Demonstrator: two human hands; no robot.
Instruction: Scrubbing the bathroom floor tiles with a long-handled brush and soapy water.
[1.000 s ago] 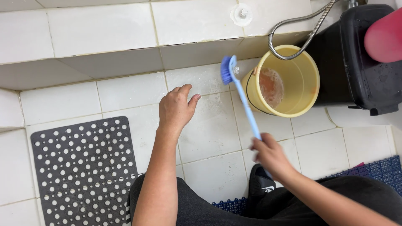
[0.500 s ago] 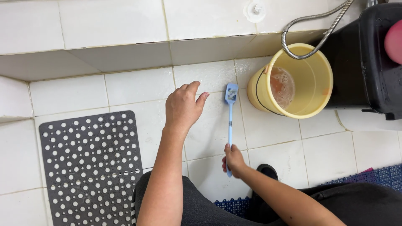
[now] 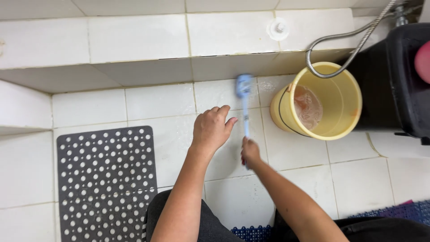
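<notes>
Right hand (image 3: 250, 152): grip pressed around the lower end of a blue brush (image 3: 244, 104), whose handle runs away from the person and whose blurred head lies on the white tiled floor (image 3: 156, 101), close to the foot of the tiled step (image 3: 134, 40). Left hand (image 3: 211, 128): fingers loosely spread, palm down flat on the floor just left of the handle, holding nothing. Right of the brush head stands a yellow bucket (image 3: 345, 94) with cloudy water; a metal hose (image 3: 340, 49) loops over its rim. Beyond it, a black bin (image 3: 403, 76) at the frame's edge. Far left, a dark perforated mat (image 3: 105, 183). A round white cap (image 3: 278, 28) sits on the step face.
</notes>
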